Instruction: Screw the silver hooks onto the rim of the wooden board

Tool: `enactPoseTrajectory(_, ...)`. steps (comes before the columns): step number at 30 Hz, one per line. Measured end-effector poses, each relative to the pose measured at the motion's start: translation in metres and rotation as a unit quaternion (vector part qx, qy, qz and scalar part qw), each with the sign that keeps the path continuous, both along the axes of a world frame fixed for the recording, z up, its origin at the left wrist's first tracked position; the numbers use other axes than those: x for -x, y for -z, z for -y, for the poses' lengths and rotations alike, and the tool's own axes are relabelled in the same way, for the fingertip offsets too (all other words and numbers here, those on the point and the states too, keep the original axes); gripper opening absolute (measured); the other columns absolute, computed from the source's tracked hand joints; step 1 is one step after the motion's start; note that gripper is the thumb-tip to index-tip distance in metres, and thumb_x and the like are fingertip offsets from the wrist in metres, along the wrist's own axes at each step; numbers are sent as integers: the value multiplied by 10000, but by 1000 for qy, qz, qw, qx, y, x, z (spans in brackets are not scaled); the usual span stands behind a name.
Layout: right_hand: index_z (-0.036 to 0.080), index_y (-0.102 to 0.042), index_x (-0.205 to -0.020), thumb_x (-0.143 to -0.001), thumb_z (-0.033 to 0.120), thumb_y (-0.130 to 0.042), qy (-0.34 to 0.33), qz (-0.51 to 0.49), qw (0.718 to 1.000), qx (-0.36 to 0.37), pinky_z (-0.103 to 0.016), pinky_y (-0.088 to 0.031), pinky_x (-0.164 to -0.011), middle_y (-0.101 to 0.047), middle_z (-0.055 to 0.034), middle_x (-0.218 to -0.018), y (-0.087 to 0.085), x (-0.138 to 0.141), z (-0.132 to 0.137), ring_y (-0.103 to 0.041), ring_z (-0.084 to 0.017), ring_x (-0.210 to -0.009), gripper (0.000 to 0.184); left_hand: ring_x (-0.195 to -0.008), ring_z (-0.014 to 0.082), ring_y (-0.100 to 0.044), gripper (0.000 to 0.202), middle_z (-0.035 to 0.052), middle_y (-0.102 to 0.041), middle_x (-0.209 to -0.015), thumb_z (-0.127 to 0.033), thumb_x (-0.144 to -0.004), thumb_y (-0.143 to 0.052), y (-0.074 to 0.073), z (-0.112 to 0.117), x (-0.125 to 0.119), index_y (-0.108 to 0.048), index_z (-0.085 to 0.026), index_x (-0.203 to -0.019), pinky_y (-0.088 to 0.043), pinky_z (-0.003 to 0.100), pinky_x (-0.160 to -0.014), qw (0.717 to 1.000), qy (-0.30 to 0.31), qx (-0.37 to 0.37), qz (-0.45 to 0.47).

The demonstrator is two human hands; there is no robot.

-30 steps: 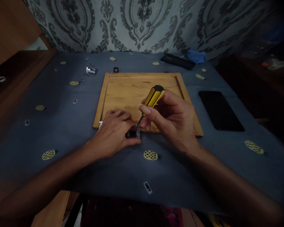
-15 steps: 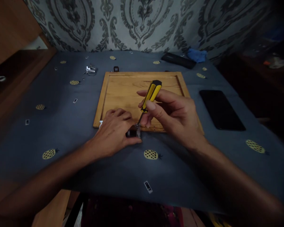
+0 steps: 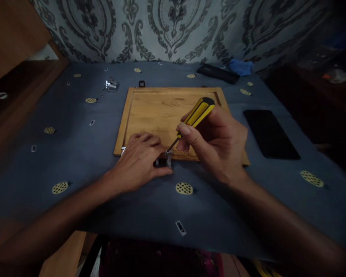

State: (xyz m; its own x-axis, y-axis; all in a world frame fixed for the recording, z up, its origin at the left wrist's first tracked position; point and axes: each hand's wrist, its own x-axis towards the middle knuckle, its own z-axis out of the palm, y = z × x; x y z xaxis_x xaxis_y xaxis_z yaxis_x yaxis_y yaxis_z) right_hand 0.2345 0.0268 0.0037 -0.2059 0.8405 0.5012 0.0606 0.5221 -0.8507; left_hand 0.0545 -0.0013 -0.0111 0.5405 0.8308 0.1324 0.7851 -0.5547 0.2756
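1 small metal fitting [image 3: 168, 158] sits against the near edge of the framed wooden panel [image 3: 152, 111], at 6 o'clock from the panel's middle; the panel lies flat on the blue tablecloth [image 3: 103, 215]. The left hand [image 3: 141, 159] comes in from 7 o'clock, thumb and forefinger seemingly clamped on the fitting's 2 ends, the other fingers bunched over the edge. From 5 o'clock, the right hand [image 3: 219, 144] has its thumb and fingers closed around a yellow and black screwdriver [image 3: 200, 112], whose handle leans toward 1 o'clock and whose tip meets the fitting's far end. Any screw under the tip is too small to make out, so whether it is being driven in or out cannot be told.

I judge the work part-way: this fitting is in position but seems unfinished. At 8 o'clock, a bright metal piece [image 3: 123, 150] is at the panel's corner, mostly hidden by the left hand; whether it is fastened is unclear.

A black phone [image 3: 271, 134] lies at 3 o'clock. Farther off, at 10 o'clock, loose metal hardware [image 3: 111, 85] rests apart from the panel, so none of that is attached. A dark square ring [image 3: 142, 83] shows just beyond the far edge at 11 o'clock, its fixing unclear.
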Motion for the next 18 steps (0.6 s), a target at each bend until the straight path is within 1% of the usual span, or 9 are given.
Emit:
enactPoseTrajectory(4,249,-606,-817,-825,442,-769,23,46,998,-26,-269,-486,-460,-570,33,-718,4,-1,-1,-579,-113,-526,253,-1056,286,-562,398,47,-685,-1011,-515,-816,-767,0,0,0,-718,-184,-1032,-417,454,-920,1000,-2,6,-4)
enactPoseTrajectory(8,247,-614,-832,-826,438,-768,35,56,997,-47,-280,-490,-460,-557,24,-746,6,-1,-1,-547,-117,-540,246,-1057,289,-562,398,52,-683,-1008,-517,-820,-763,-1,1,-1,-721,-187,-1036,-420,456,-922,1000,-4,8,-7)
enactPoseTrajectory(10,250,-612,-827,-827,436,-768,31,53,997,-41,-282,-491,-459,-552,21,-753,7,-1,-1,-542,-114,-536,243,-1058,290,-562,393,55,-684,-1010,-512,-829,-755,-1,1,-1,-721,-188,-1048,-420,461,-930,1000,-4,8,-8)
enactPoseTrajectory(15,259,-593,-817,-819,477,-762,18,50,998,-21,-291,-495,-459,-556,16,-752,5,-2,0,-535,-114,-526,275,-1083,294,-558,393,72,-685,-1100,-513,-841,-740,0,1,-1,-717,-199,-1076,-415,462,-941,1000,-5,6,-5)
enactPoseTrajectory(18,264,-591,-812,-812,491,-761,17,50,999,-12,-291,-494,-465,-560,10,-754,3,-2,2,-536,-120,-542,284,-1086,296,-556,393,78,-684,-1120,-512,-847,-734,0,1,0,-719,-199,-1084,-417,467,-942,1000,-5,7,-6)
